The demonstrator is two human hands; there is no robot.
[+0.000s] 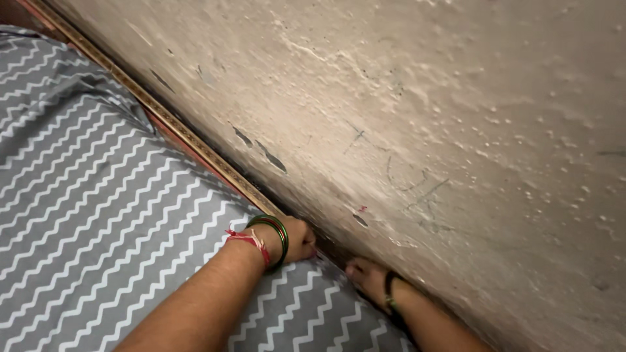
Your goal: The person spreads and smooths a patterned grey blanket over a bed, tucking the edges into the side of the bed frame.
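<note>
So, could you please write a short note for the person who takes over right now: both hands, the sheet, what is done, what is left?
Left hand: fingers pushed down into the gap between the zigzag sheet and the wall; what they grip is hidden.
Right hand: at the same gap, beside the wall, fingertips hidden.
Done: the sheet lies spread over the bed.
Left: farther along, the wooden bed edge is exposed; the sheet there looks untucked.

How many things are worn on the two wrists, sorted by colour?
Green bangles on the left wrist: 2
Red thread band on the left wrist: 1
Dark bangle on the right wrist: 1
Total: 4
</note>
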